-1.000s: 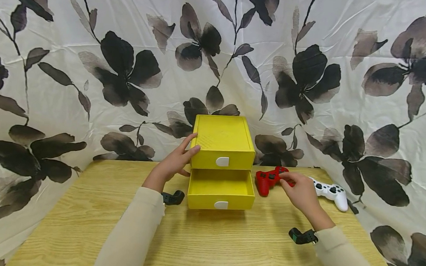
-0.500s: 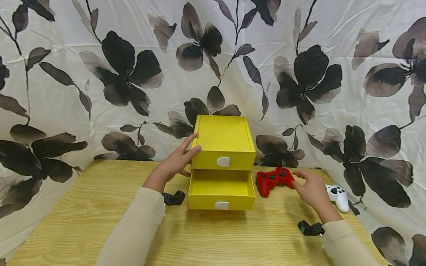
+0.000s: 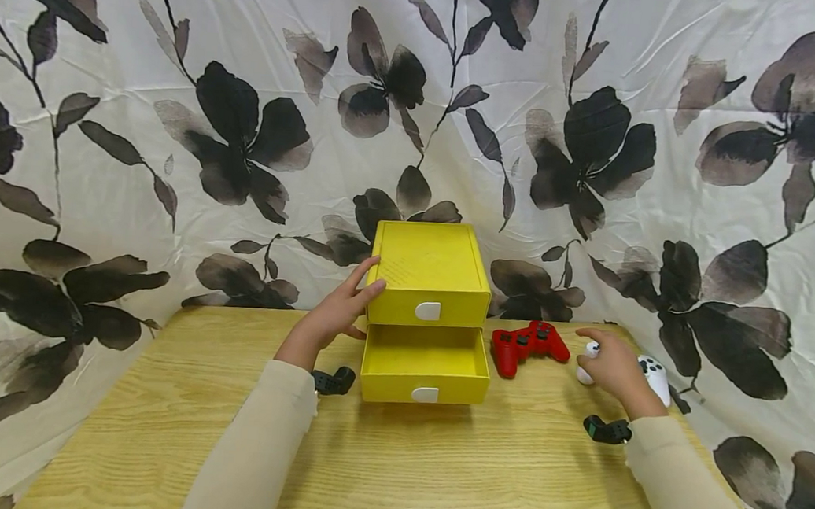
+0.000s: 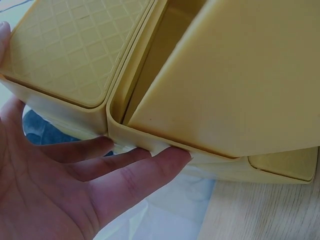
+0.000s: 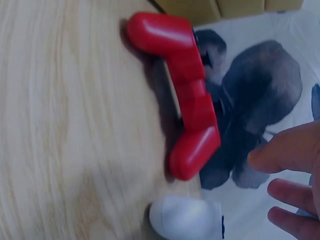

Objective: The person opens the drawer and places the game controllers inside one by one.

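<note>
A yellow two-drawer box stands at the back of the wooden table. Its lower drawer is pulled out and looks empty; the upper drawer is pushed in. My left hand rests flat against the box's left side, fingers straight along its lower edge. A red game controller lies just right of the box, and a white controller further right. My right hand is over the white controller's left part. In the right wrist view its fingers hang loosely beside the white grip, not closed round it.
A white cloth with dark flowers hangs close behind and to both sides of the table. The table's right edge runs just past the white controller. Bare wood lies in front of the box.
My right hand has left the red controller and moved right onto the white one. The left hand and the box have not moved.
</note>
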Demonstrator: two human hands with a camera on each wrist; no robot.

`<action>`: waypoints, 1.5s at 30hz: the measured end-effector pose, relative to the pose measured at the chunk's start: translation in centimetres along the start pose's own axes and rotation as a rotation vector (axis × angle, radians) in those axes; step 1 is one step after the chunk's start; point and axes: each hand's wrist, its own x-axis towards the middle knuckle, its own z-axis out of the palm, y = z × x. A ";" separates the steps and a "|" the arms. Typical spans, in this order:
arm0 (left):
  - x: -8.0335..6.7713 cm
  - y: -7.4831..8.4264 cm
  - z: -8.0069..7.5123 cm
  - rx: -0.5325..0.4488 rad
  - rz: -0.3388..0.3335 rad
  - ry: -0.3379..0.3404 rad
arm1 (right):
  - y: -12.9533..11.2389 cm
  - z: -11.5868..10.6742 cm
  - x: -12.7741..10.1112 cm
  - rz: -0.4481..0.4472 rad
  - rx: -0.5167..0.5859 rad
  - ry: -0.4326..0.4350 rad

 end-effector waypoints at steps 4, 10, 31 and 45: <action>0.0 0.0 0.0 -0.006 0.003 -0.001 | 0.9 -0.3 0.3 -0.003 -0.003 -0.021; -0.1 0.1 0.0 -0.002 -0.004 0.001 | 2.4 -0.5 0.8 0.003 -0.013 -0.048; 0.0 -0.1 -0.1 -0.019 -0.013 -0.013 | 6.3 -1.0 0.5 0.098 -0.018 -0.191; -2.4 2.5 0.0 -0.025 -0.017 -0.054 | 7.0 -0.1 0.5 0.090 -0.046 -0.238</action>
